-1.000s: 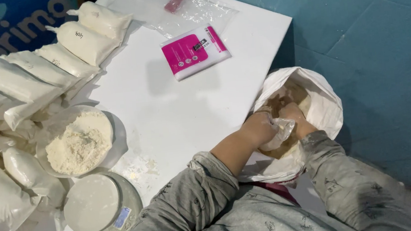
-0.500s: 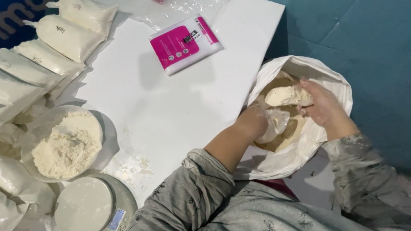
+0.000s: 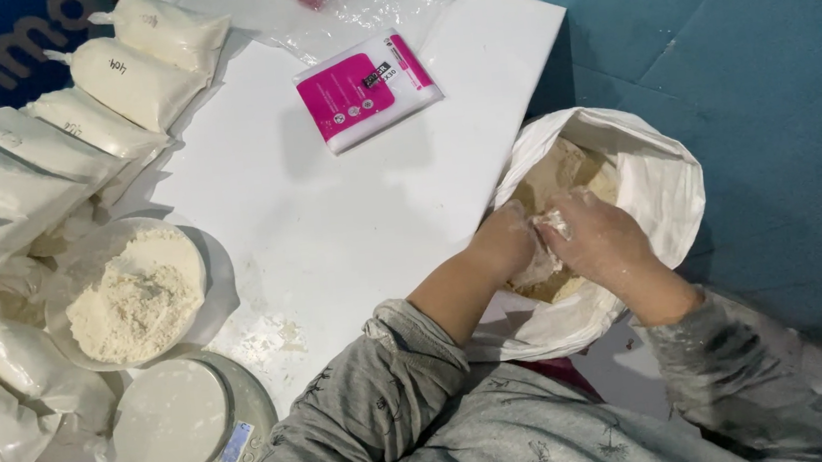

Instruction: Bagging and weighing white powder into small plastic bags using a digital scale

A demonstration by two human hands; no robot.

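Both hands (image 3: 558,242) together inside white sack (image 3: 668,186), clamped on small floury bag (image 3: 546,258).

Table (image 3: 330,229): plain white. Floor (image 3: 768,76): teal-blue. Sack (image 3: 663,187): white, holding pale beige flour (image 3: 566,171). Packet (image 3: 367,89): magenta and white, with small black label. Filled bags (image 3: 130,82): off-white, with dark handwritten marks. Bowl of flour (image 3: 131,298): cream. Round scale (image 3: 173,420): white top, blue sticker. Sleeves (image 3: 368,406): grey with fine dark sprig pattern, dusted white.
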